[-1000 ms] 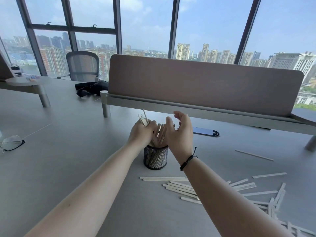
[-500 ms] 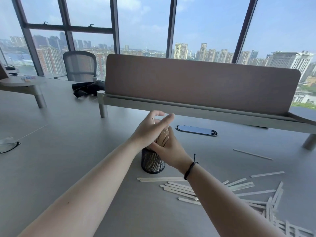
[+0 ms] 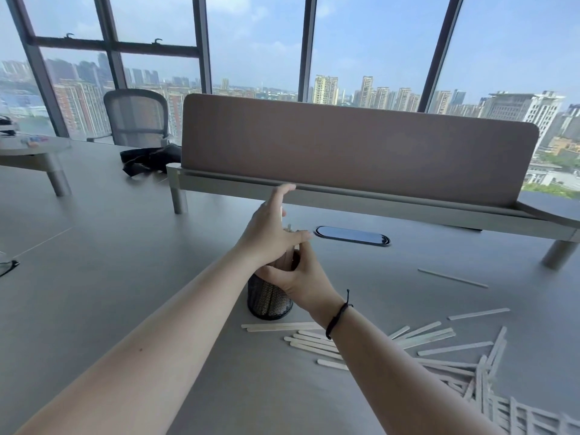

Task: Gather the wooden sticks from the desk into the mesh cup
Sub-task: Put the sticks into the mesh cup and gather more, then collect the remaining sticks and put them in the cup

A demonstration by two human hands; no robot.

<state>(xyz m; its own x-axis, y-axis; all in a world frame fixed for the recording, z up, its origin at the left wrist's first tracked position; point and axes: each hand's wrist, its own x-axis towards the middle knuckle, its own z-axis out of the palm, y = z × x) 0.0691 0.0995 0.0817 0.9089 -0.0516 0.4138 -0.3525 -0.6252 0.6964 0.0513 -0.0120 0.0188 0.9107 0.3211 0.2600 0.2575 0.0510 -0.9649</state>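
**Black mesh cup under two hands, loose sticks off to the right**

Far left edge of the desk (image 3: 94, 277): a pair of glasses (image 3: 8, 267), half cut off by the frame. Behind, a grey office chair (image 3: 138, 116) by the window and a black strap bundle (image 3: 150, 158) lying next to the end of the brown divider panel (image 3: 361, 152).

Centre: the mesh cup (image 3: 266, 299) stands upright on the desk. Left hand (image 3: 270, 237) sits above its mouth, fingers spread and loose, thumb out to the right; it covers the tops of the sticks in the cup (image 3: 290, 229), only a sliver of them showing. Cannot tell whether it pinches any. Right hand (image 3: 298, 277) is curled around the bundle just over the rim, fingers closed on it. Black cord (image 3: 337, 315) on that wrist.

Just past the hands, a dark oval cable port (image 3: 353, 236) set in the desk.

Right: loose sticks (image 3: 423, 337) lie flat in a scattered heap from just beside the cup out to the lower right corner. One single stick (image 3: 452, 277) lies apart, farther back.
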